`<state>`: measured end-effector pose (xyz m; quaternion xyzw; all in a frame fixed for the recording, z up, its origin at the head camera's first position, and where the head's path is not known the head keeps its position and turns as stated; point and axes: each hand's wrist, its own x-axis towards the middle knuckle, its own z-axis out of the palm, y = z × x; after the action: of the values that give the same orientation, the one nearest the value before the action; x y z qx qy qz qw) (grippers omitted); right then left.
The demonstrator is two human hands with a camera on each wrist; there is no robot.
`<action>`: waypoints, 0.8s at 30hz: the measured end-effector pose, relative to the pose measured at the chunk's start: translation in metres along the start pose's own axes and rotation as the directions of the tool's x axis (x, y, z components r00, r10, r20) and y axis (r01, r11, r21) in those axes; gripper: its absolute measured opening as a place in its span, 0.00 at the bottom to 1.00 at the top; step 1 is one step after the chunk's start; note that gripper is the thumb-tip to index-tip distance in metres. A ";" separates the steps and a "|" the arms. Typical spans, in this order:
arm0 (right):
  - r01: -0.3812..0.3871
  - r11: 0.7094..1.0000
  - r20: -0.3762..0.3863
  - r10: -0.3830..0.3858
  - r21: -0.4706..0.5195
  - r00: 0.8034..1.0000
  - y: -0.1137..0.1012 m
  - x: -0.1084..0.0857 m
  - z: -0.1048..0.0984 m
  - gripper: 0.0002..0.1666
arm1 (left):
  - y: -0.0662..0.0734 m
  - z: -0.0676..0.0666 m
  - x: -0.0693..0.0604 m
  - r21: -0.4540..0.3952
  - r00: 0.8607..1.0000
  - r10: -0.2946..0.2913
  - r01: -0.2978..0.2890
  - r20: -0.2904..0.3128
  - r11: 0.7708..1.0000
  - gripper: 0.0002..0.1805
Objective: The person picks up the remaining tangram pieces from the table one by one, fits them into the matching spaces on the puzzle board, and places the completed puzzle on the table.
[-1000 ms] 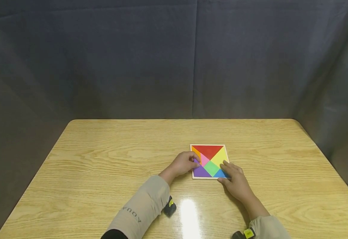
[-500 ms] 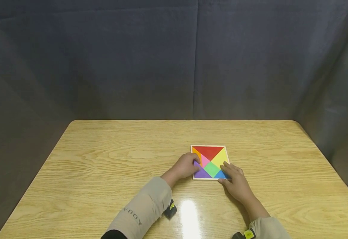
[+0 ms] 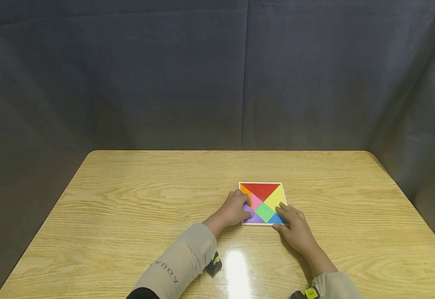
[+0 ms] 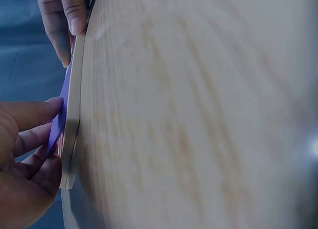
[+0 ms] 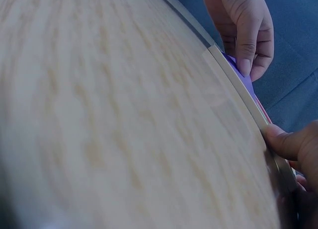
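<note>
A square tangram puzzle in a pale wooden tray (image 3: 261, 182) lies right of the table's middle. My left hand (image 3: 235, 209) pinches the purple triangle (image 4: 58, 123) between thumb and fingers at the tray's near left. In the left wrist view that piece tilts up, one side raised from the tray. My right hand (image 3: 296, 228) holds the near right corner, thumb on the front edge, fingers over the blue triangle (image 3: 276, 218) and the border of the yellow triangle (image 3: 277, 195). The red triangle (image 3: 260, 190), orange piece (image 3: 244, 190), pink piece (image 3: 256, 201) and green square (image 3: 264, 211) lie flat.
The wood-grain table (image 3: 146, 199) spreads out on both sides of the tray. A dark grey curtain (image 3: 165, 83) hangs behind and beside it. Light glares off the table (image 3: 237, 270) between the two forearms.
My left hand has shifted slightly nearer and to the right, over the purple triangle, which is now tilted. My right hand stays at the tray's corner.
</note>
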<state>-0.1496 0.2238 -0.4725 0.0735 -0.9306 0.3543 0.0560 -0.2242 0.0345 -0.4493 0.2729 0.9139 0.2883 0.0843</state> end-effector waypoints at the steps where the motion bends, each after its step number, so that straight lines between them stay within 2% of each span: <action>1: 0.002 1.000 -0.001 -0.002 0.001 1.000 0.000 0.000 0.000 0.27 | 0.000 0.000 0.000 0.001 1.000 -0.004 0.004 -0.001 1.000 0.10; 9: 0.016 1.000 -0.015 -0.016 0.016 1.000 0.002 0.000 0.000 0.27 | 0.001 -0.002 -0.003 0.004 1.000 -0.014 0.014 0.007 1.000 0.09; 17: 0.006 1.000 -0.011 -0.006 0.016 1.000 0.004 0.000 0.002 0.27 | 0.001 -0.003 -0.002 0.024 1.000 0.020 -0.020 0.020 1.000 0.09; 24: 0.018 1.000 -0.001 -0.018 0.004 1.000 0.005 0.000 0.002 0.27 | -0.002 -0.001 -0.003 -0.007 1.000 0.015 -0.015 0.005 1.000 0.09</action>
<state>-0.1503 0.2259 -0.4770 0.0816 -0.9291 0.3557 0.0593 -0.2230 0.0313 -0.4494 0.2801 0.9107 0.2914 0.0855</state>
